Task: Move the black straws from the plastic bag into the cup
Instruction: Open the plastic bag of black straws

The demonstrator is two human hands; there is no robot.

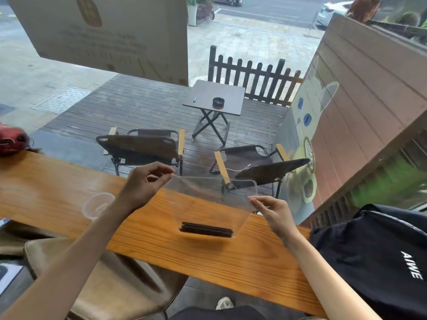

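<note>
A clear plastic bag (208,199) hangs above the wooden counter (57,181), stretched wide at its mouth. My left hand (145,181) pinches the bag's top left edge. My right hand (272,211) pinches its top right edge. A bundle of black straws (206,229) lies flat in the bottom of the bag, just over the counter. A clear plastic cup (98,205) stands on the counter to the left of my left forearm, apart from the bag.
A black backpack (379,255) rests on the counter's right end. A red object (12,138) sits at the far left. A tan padded stool (99,280) stands below the counter. Behind the window are folding chairs and a small table.
</note>
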